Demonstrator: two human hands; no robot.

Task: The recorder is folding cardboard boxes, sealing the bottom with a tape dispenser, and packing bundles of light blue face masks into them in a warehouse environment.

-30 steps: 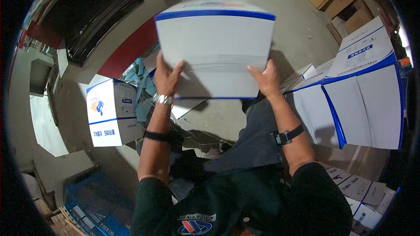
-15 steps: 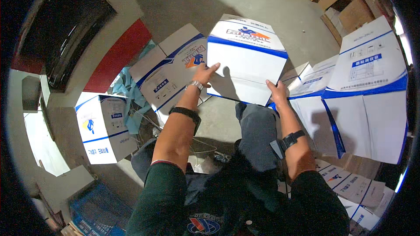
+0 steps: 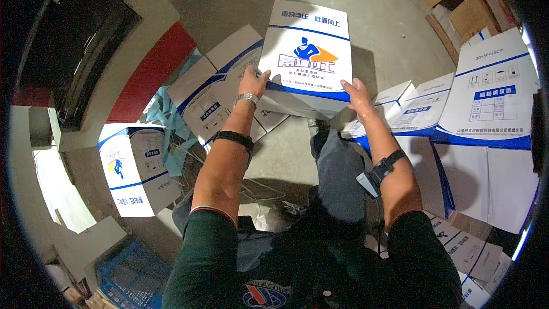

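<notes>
Has tilted a white carton [image 3: 307, 51] since the earlier frame, showing more printed face; grips it at upper centre with left hand [image 3: 253, 84] and right hand [image 3: 358, 97], fingers holding its lower corners. Has flattened cardboard [image 3: 200, 94] left of centre, blue-trimmed boxes [image 3: 486, 86] at right.

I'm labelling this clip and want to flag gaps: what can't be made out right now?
Head view:
- Held box: far side, hidden by its near faces.
- Flat carton: partly behind the left hand and forearm.
- Lower-right cartons: partly behind the right sleeve.
- Floor item between the legs: too small and dark.
</notes>
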